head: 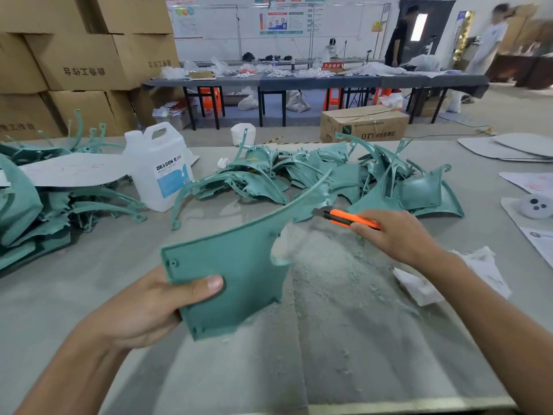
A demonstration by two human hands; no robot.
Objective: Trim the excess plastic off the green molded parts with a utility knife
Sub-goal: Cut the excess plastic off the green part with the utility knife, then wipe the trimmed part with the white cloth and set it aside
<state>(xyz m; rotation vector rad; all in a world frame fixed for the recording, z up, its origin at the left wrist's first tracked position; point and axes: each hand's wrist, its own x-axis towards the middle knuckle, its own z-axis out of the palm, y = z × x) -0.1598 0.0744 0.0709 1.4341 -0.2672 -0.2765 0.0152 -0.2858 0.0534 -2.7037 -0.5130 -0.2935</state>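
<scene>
My left hand (146,307) grips a flat green molded part (239,265) by its near left corner, thumb on top, holding it above the table. The part has a curved upper edge that tapers into a long thin tip pointing up and right. My right hand (395,235) holds an orange utility knife (347,218), whose blade end points left, close to the part's upper right edge. A thin pale flap of excess plastic (282,244) hangs at the part's right edge.
Green shavings (344,280) cover the grey table under my hands. A heap of green parts (329,175) lies behind, another pile (36,205) at left beside a white jug (161,169). A white rag (449,277) lies at right. Cardboard boxes and other people stand further back.
</scene>
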